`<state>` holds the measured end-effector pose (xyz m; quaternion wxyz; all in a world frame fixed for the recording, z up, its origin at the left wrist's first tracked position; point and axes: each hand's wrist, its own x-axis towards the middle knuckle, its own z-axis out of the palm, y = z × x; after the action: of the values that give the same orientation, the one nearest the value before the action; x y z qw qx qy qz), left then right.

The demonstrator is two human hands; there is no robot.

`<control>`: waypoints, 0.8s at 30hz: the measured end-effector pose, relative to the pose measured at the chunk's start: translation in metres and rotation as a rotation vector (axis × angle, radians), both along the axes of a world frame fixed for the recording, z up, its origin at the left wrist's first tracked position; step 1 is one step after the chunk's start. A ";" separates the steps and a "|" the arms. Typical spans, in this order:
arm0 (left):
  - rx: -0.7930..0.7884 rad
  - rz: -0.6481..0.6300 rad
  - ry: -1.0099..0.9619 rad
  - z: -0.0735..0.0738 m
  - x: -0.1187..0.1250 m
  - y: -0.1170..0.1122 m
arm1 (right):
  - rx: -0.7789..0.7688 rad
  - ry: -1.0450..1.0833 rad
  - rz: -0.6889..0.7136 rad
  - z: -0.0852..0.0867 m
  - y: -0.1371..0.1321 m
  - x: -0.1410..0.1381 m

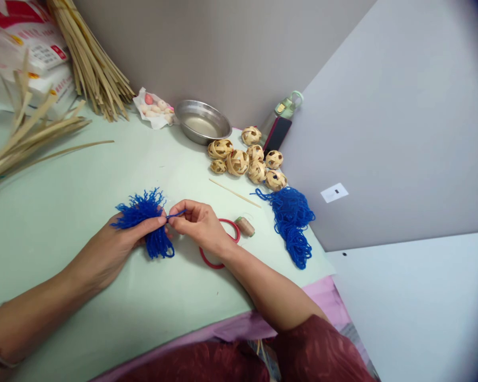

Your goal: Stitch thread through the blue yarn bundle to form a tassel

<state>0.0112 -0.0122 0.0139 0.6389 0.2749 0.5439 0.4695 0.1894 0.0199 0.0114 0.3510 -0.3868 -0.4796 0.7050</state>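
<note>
My left hand (129,231) grips a bundle of blue yarn (141,209) around its middle. Cut, frayed ends fan out at the bundle's top, and uncut loops hang below my thumb. Beside it, my right hand (197,223) pinches a short blue strand (177,214) that runs from the bundle near my left thumb. Partly under my right wrist lie red-handled scissors (234,228); their blades are hidden. Just right of them is a spool of tan thread (246,226).
Several woven bamboo balls (238,162) sit by a metal bowl (203,122). More blue yarn (290,217) lies at the right edge, near a phone (278,132) and a bottle (284,109). Bamboo strips (91,63) lean at the back left. A single thin strip (235,192) lies mid-table.
</note>
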 end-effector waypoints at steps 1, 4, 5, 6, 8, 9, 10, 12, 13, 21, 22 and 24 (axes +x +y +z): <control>-0.003 -0.001 0.002 -0.001 0.000 0.000 | 0.012 -0.004 0.001 0.000 0.000 0.000; 0.008 -0.023 0.019 -0.007 -0.002 0.001 | 0.036 -0.017 0.005 0.001 0.000 0.000; 0.016 -0.036 0.025 -0.008 -0.002 0.001 | 0.034 -0.018 0.003 0.001 -0.001 0.000; 0.022 -0.047 0.030 -0.009 -0.003 0.001 | 0.028 -0.017 0.002 0.001 -0.001 -0.001; 0.022 -0.042 0.026 -0.009 -0.002 0.001 | 0.021 -0.013 0.005 0.001 -0.001 -0.001; 0.017 -0.025 0.019 -0.009 -0.002 0.001 | 0.024 -0.015 0.007 0.001 -0.001 -0.001; 0.011 0.000 0.010 -0.008 -0.002 0.001 | 0.028 -0.020 0.008 0.000 -0.001 -0.001; 0.005 0.039 -0.015 -0.006 -0.001 0.002 | 0.023 -0.032 0.005 -0.001 0.000 -0.002; 0.004 0.049 -0.027 -0.005 0.000 0.002 | 0.011 -0.034 0.001 -0.002 0.000 -0.002; -0.048 0.041 -0.105 -0.001 -0.001 0.000 | -0.007 -0.005 -0.017 0.004 -0.001 -0.003; -0.043 0.030 -0.108 -0.001 -0.001 0.000 | -0.001 0.000 -0.022 0.006 -0.001 -0.003; -0.031 0.010 -0.109 -0.001 -0.001 0.000 | 0.002 0.011 -0.033 0.009 -0.001 -0.003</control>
<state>0.0104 -0.0124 0.0131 0.6694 0.2361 0.5169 0.4786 0.1867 0.0184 0.0202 0.3658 -0.3904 -0.4721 0.7007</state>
